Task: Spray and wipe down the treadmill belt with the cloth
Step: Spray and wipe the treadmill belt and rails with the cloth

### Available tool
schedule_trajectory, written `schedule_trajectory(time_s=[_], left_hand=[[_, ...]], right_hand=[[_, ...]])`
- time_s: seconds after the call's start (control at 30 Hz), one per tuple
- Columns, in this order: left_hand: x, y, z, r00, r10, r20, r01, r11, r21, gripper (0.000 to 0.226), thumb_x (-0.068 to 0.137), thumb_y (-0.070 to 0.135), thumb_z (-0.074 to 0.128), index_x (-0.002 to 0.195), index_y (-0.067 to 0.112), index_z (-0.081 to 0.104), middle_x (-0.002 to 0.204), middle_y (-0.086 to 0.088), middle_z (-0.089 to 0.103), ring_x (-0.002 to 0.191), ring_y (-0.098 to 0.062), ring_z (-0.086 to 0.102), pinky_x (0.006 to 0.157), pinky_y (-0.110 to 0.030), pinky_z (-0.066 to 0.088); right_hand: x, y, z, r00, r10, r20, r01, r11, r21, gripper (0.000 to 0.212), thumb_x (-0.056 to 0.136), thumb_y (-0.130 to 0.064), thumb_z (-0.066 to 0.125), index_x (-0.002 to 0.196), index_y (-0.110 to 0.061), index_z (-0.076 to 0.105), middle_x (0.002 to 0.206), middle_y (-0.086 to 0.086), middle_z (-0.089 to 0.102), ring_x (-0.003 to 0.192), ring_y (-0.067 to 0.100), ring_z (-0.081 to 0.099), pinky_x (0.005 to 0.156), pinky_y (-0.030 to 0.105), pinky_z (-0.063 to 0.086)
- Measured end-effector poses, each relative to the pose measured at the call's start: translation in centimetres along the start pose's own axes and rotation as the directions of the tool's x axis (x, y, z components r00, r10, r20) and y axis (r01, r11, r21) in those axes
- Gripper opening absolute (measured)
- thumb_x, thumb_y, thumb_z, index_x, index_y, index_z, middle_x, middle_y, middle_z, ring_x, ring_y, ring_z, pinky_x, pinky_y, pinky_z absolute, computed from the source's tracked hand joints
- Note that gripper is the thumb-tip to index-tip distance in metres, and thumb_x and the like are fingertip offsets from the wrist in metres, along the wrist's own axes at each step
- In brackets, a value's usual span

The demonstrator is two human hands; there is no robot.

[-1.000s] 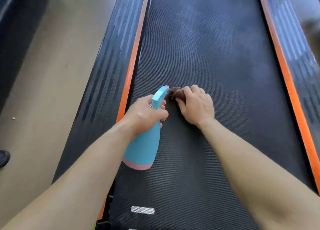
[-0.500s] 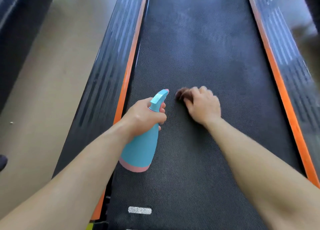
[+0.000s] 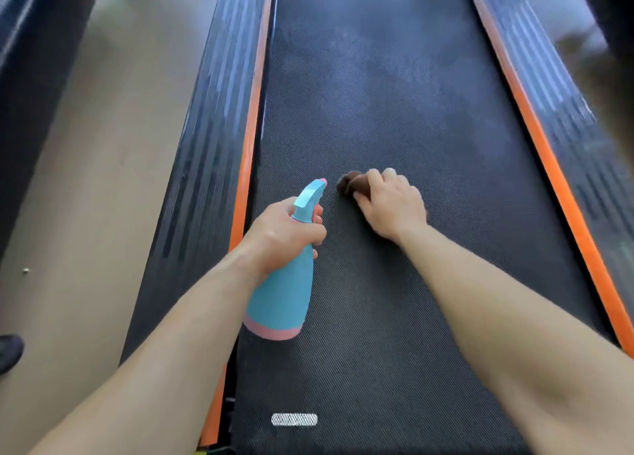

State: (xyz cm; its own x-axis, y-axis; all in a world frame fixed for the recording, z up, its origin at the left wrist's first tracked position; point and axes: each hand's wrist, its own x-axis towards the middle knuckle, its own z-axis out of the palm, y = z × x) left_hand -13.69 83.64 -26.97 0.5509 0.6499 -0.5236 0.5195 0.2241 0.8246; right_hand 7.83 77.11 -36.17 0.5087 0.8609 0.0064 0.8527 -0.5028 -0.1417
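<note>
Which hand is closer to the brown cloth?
Right. The right hand grips the brown cloth on the belt; the left hand holds the spray bottle just left of it, not touching.

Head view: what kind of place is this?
Probably a gym or fitness room: a treadmill belt with orange-edged side rails, a plain beige floor beside it, and what looks like another dark machine at far left.

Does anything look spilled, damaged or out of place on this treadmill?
Nothing stands out. The left hand grips the spray bottle, the right hand holds the brown cloth on the belt. Pale hazy patches farther up look like spray, not damage.
</note>
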Motion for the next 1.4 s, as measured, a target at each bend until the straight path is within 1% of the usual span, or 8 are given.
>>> schedule_trajectory(time_s=[0.17,0.3,0.5,0.67,0.8,0.9,1.2,1.4], left_hand=[[-0.3,0.9,0.2,1.000,0.011,-0.006,-0.012,1.000,-0.015,0.027,0.083,0.000,0.066,0.104,0.015,0.072,0.094,0.002,0.069,0.075,-0.020,0.065,0.062,-0.025,0.060],[-0.8,1.1,0.3,1.000,0.001,0.000,-0.001,0.999,0.040,0.042,0.057,0.020,0.069,0.098,0.018,0.074,0.094,0.003,0.072,0.079,-0.020,0.067,0.087,-0.050,0.064],[-2.7,1.4,0.9,1.000,0.009,0.003,-0.009,0.997,0.078,0.047,0.062,0.015,0.065,0.108,0.014,0.074,0.096,-0.005,0.074,0.069,-0.019,0.068,0.085,-0.044,0.066],[-4.5,0.0,1.1,1.000,-0.009,0.019,0.008,0.998,0.060,0.035,0.083,-0.004,0.064,0.115,0.007,0.071,0.099,-0.006,0.072,0.075,-0.020,0.066,0.063,-0.025,0.060],[-6.4,-2.0,1.1,0.997,-0.075,0.010,0.075,0.997,-0.031,0.052,0.070,0.007,0.065,0.121,0.012,0.070,0.092,0.003,0.068,0.072,-0.017,0.062,0.077,-0.039,0.065],[-7.6,-3.1,0.8,0.992,-0.120,-0.038,0.118,0.991,-0.058,0.029,0.081,0.002,0.065,0.107,0.012,0.071,0.090,0.002,0.067,0.071,-0.021,0.063,0.064,-0.028,0.061],[-9.0,-6.4,-1.4,0.965,-0.229,-0.127,0.219,0.971,-0.092,0.013,0.080,0.010,0.068,0.087,0.021,0.065,0.076,0.000,0.066,0.064,-0.024,0.071,0.078,-0.041,0.062],[-9.0,-5.8,-2.5,0.975,-0.193,-0.114,0.185,0.980,-0.074,0.041,0.063,0.024,0.068,0.104,0.024,0.071,0.089,0.001,0.069,0.067,-0.019,0.069,0.090,-0.056,0.063]], right_hand=[[-5.3,-2.8,1.2,0.993,-0.052,-0.104,0.047,0.998,-0.050,0.034,0.093,-0.048,0.056,0.109,-0.019,0.058,0.105,0.010,0.057,0.093,0.036,0.056,0.076,0.045,0.044],[-12.0,-2.1,1.6,0.932,-0.357,-0.064,0.357,0.934,-0.024,0.035,0.094,-0.054,0.048,0.106,-0.023,0.058,0.100,0.006,0.056,0.086,0.032,0.056,0.070,0.042,0.044],[-8.0,-4.0,0.8,0.995,0.099,-0.011,-0.098,0.992,0.073,0.036,0.097,-0.052,0.050,0.115,-0.022,0.057,0.111,0.008,0.057,0.101,0.033,0.055,0.081,0.044,0.043],[-13.8,-4.5,1.3,0.993,-0.054,-0.107,0.055,0.998,0.007,0.032,0.088,-0.049,0.058,0.102,-0.021,0.062,0.100,0.008,0.058,0.087,0.033,0.056,0.072,0.042,0.044],[-18.6,-3.1,1.3,0.986,-0.123,-0.109,0.123,0.992,-0.003,0.031,0.085,-0.050,0.056,0.101,-0.024,0.061,0.096,0.004,0.055,0.085,0.032,0.054,0.071,0.041,0.041],[-19.2,-3.0,1.4,0.988,-0.095,-0.123,0.095,0.995,0.001,0.030,0.085,-0.050,0.054,0.098,-0.025,0.062,0.094,0.004,0.055,0.084,0.032,0.055,0.069,0.041,0.041],[-18.2,-3.2,1.1,0.984,-0.089,-0.155,0.092,0.996,0.014,0.035,0.087,-0.051,0.048,0.099,-0.022,0.063,0.092,0.005,0.054,0.084,0.032,0.055,0.069,0.042,0.043],[-8.2,-5.6,1.8,0.989,-0.079,-0.127,0.082,0.996,0.019,0.037,0.096,-0.052,0.049,0.109,-0.019,0.060,0.107,0.010,0.057,0.100,0.035,0.056,0.081,0.045,0.044]])
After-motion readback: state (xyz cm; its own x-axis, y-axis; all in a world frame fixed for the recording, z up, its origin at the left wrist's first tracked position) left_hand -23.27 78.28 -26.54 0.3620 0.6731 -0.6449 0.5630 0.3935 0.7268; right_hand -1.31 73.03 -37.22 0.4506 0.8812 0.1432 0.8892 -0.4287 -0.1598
